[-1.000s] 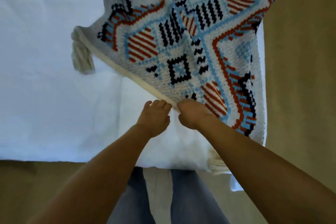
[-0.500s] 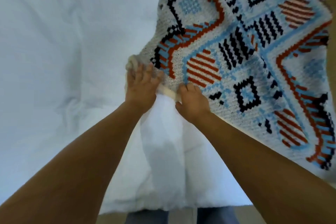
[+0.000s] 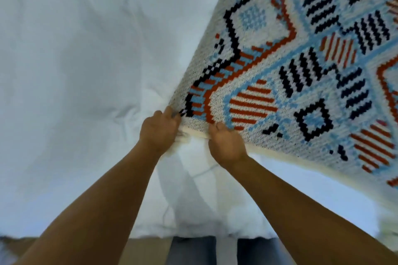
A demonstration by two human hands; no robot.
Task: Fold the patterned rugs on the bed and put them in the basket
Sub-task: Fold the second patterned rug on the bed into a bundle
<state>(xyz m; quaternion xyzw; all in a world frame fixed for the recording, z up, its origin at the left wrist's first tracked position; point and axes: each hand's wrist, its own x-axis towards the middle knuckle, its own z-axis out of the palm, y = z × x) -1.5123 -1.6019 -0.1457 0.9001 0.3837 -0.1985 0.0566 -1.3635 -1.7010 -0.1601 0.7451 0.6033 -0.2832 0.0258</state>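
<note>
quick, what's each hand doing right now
Left hand: closed on the corner of the patterned rug.
Right hand: closed on the rug's cream near edge, beside the left hand.

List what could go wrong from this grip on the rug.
1. Both hands, left hand and right hand, pinch the same corner of the patterned rug, close together; the far side hangs unsupported and may fold crookedly.
2. The rug may drag and bunch the white bed cover beneath it.
3. The basket is out of view.
</note>
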